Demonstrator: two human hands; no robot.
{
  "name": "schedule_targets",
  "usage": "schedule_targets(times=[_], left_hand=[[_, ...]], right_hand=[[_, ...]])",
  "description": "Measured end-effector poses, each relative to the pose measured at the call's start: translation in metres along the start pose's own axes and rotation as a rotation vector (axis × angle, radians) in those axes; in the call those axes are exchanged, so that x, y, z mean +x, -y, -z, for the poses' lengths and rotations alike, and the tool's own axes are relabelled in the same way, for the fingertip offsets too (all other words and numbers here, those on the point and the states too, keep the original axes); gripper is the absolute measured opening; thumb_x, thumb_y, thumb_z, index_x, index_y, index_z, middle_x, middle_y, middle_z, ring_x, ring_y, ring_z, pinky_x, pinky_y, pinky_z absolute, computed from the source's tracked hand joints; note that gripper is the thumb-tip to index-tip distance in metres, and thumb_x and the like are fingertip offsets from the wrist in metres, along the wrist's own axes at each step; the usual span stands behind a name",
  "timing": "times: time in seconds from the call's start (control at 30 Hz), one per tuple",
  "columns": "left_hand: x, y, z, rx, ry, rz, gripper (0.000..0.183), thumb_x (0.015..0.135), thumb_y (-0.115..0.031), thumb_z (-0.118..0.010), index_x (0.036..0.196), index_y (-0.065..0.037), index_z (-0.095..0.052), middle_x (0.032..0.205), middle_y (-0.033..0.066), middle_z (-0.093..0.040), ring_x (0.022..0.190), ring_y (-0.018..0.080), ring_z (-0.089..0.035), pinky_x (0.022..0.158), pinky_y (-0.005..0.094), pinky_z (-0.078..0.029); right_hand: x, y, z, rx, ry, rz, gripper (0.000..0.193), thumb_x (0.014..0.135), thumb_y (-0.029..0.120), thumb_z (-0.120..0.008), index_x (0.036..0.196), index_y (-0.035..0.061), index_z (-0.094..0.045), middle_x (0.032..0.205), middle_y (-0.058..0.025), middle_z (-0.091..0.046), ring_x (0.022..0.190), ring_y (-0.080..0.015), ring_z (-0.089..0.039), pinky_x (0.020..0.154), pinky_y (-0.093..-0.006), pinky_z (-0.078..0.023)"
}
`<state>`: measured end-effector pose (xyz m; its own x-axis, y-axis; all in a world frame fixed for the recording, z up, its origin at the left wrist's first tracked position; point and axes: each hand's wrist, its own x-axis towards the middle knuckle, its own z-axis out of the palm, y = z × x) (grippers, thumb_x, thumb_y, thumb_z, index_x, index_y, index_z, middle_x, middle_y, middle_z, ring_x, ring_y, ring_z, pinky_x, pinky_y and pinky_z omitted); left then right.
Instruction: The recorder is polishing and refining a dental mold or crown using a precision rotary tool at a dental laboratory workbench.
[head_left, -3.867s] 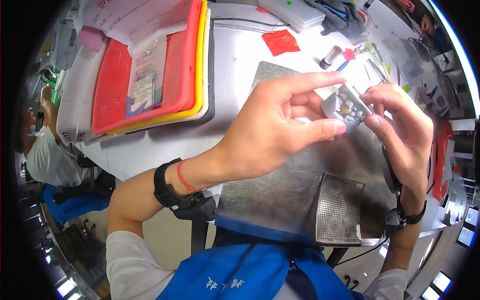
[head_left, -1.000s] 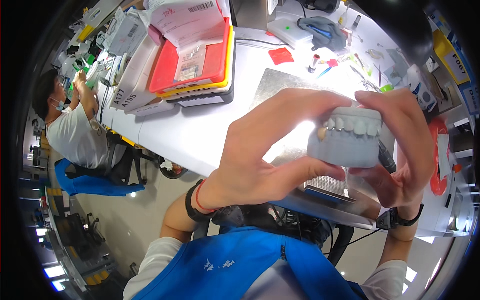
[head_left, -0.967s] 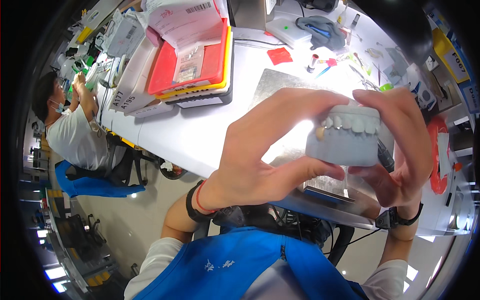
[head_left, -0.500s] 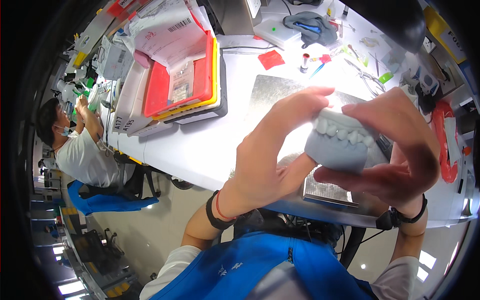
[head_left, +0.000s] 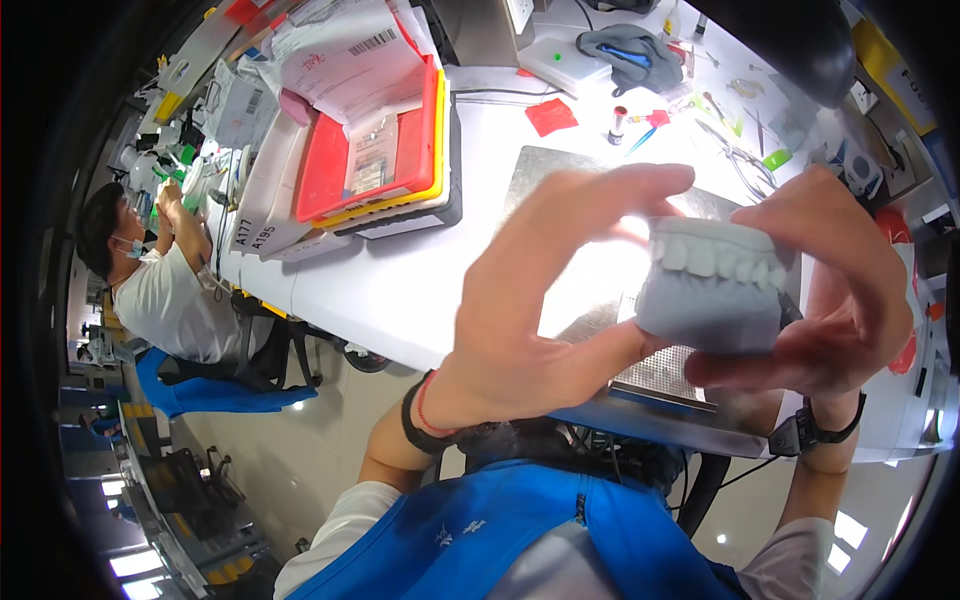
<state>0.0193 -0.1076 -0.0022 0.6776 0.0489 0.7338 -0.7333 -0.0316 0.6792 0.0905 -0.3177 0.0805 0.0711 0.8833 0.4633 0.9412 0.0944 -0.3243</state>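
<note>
A dental model [head_left: 712,290] is held upright before me, with a white upper row of teeth resting on a grey lower base. My right hand [head_left: 835,290] grips its right side, thumb and fingers at its top and underside. On the other side, my left hand [head_left: 540,310] holds it more loosely. The left thumb meets the lower left corner and a finger passes behind the upper left edge, while the forefinger stretches above, apart from the model. Below lies a metal plate [head_left: 540,170] with a perforated grille [head_left: 665,375], partly hidden by my hands.
Stacked red and yellow trays [head_left: 410,150] with papers stand left on the white table [head_left: 400,290]. Further back are a red square [head_left: 552,117], a small red-capped tube [head_left: 617,125], a grey cloth [head_left: 630,58] and coiled wire [head_left: 740,160]. A co-worker [head_left: 165,290] sits far left.
Both hands and the dental model have shifted to the right. The model has turned slightly, and my left forefinger now reaches out above it.
</note>
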Motion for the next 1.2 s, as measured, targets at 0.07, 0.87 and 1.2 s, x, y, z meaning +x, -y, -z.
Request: schedule_targets(times=[0.07, 0.87, 1.2], left_hand=[[0.012, -0.007, 0.022, 0.127, 0.144, -0.069, 0.065, 0.068, -0.002, -0.087, 0.127, 0.007, -0.063, 0.125, 0.0196, -0.065, 0.100, 0.0255, -0.066, 0.085, 0.0370, -0.054], [0.018, -0.027, 0.021, 0.278, 0.058, -0.261, 0.065, 0.059, -0.011, -0.092, 0.119, 0.000, -0.070, 0.089, 0.0121, -0.066, 0.076, 0.0278, -0.061, 0.066, 0.0379, -0.048], [0.020, -0.036, 0.019, 0.293, 0.019, -0.294, 0.053, 0.058, -0.010, -0.087, 0.106, -0.002, -0.065, 0.092, 0.0130, -0.064, 0.076, 0.0336, -0.059, 0.065, 0.0386, -0.048]], right_hand=[[-0.014, 0.010, -0.009, -0.189, -0.218, -0.166, 0.087, 0.055, 0.026, -0.103, 0.125, -0.0057, -0.062, 0.107, -0.0156, -0.068, 0.091, -0.0264, -0.068, 0.082, -0.0366, -0.052], [-0.008, 0.000, -0.044, 0.143, -0.461, -0.278, 0.045, 0.078, 0.020, -0.079, 0.113, -0.0057, -0.066, 0.117, -0.0167, -0.062, 0.111, -0.0280, -0.062, 0.098, -0.0399, -0.049], [0.001, 0.001, -0.047, 0.166, -0.516, -0.294, 0.046, 0.066, 0.002, -0.075, 0.110, -0.0088, -0.068, 0.113, -0.0187, -0.066, 0.109, -0.0312, -0.065, 0.096, -0.0418, -0.052]])
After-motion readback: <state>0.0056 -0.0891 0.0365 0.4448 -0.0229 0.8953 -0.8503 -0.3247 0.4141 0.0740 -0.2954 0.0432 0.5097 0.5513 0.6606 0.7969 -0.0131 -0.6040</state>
